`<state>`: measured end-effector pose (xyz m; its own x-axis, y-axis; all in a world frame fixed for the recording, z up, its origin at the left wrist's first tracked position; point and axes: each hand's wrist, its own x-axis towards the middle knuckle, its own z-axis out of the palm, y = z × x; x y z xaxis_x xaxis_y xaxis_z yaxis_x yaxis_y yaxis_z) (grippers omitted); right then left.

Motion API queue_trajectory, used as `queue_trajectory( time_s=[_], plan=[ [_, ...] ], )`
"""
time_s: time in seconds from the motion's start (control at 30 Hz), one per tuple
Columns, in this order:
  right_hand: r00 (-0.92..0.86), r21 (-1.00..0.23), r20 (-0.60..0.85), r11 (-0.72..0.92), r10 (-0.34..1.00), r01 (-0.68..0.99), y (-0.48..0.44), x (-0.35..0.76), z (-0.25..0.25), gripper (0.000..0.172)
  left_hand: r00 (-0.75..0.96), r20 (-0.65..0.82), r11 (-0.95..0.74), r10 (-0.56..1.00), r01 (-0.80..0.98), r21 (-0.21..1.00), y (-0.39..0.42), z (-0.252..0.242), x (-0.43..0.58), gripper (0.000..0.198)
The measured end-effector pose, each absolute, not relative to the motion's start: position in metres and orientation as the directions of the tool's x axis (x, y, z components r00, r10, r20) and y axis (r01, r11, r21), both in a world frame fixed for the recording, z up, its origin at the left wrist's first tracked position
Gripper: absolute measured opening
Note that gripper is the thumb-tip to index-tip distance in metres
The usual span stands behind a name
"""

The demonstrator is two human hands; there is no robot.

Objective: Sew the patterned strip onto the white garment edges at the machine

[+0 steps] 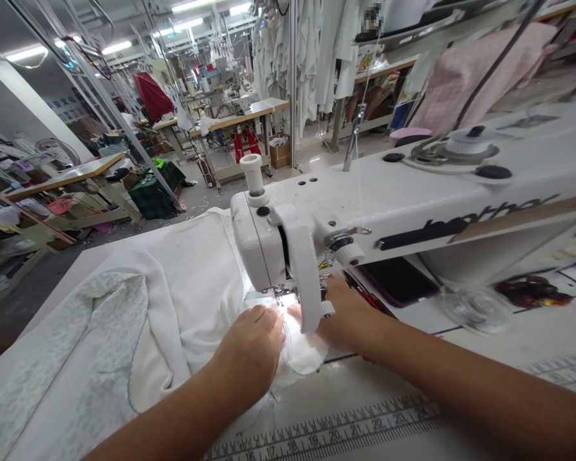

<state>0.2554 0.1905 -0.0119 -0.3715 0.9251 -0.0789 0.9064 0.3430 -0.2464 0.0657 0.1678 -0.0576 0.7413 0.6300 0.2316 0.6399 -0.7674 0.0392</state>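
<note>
The desk [484, 358] spread out under both hands, with a printed scale [345, 426] along its edge nearer the wearer than the fingers. The white sewing machine [413, 198] stood across it, its head directly above the fingertips. The white cloth [173, 288] lay heaped beyond and to the left of the fingers, probably pushed there so that its weight would not drag, and one rounded edge of it ran beneath them.

The left hand [252, 349] lay palm down on this edge, fingers flat and spread, gripping nothing, likely to hold the layers smooth. The right hand [348, 314] reached in from the other side. Its fingers were mostly hidden behind the machine's white guard, so whether they pinched the cloth could not be told. The presser foot [283, 293] sat just beyond the fingertips.
</note>
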Motion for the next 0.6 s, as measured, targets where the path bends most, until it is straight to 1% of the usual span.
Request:
queue_trajectory(
  time_s=[0.13, 0.2, 0.33, 0.5, 0.6],
  plan=[
    [-0.362, -0.25, -0.063, 0.337, 0.93, 0.908, 0.192, 0.256, -0.016, 0.038, 0.755, 0.214, -0.776, 0.62, 0.631, 0.021, 0.166, -0.057, 0.067, 0.018],
    [-0.375, -0.259, -0.051, 0.35, 0.926, 0.9, 0.192, 0.256, -0.02, 0.036, 0.752, 0.217, -0.776, 0.622, 0.63, 0.039, 0.165, -0.056, 0.066, 0.018],
    [-0.403, -0.271, -0.027, 0.381, 0.915, 0.884, 0.195, 0.257, -0.025, 0.026, 0.748, 0.222, -0.773, 0.626, 0.632, 0.05, 0.164, -0.055, 0.064, 0.018],
    [-0.428, -0.244, -0.017, 0.412, 0.903, 0.878, 0.198, 0.26, -0.028, 0.026, 0.744, 0.198, -0.764, 0.638, 0.644, 0.042, 0.167, -0.06, 0.061, 0.022],
    [-0.439, -0.217, 0.001, 0.429, 0.898, 0.877, 0.201, 0.26, -0.033, 0.027, 0.732, 0.236, -0.757, 0.639, 0.652, 0.029, 0.17, -0.062, 0.061, 0.024]
  ],
)
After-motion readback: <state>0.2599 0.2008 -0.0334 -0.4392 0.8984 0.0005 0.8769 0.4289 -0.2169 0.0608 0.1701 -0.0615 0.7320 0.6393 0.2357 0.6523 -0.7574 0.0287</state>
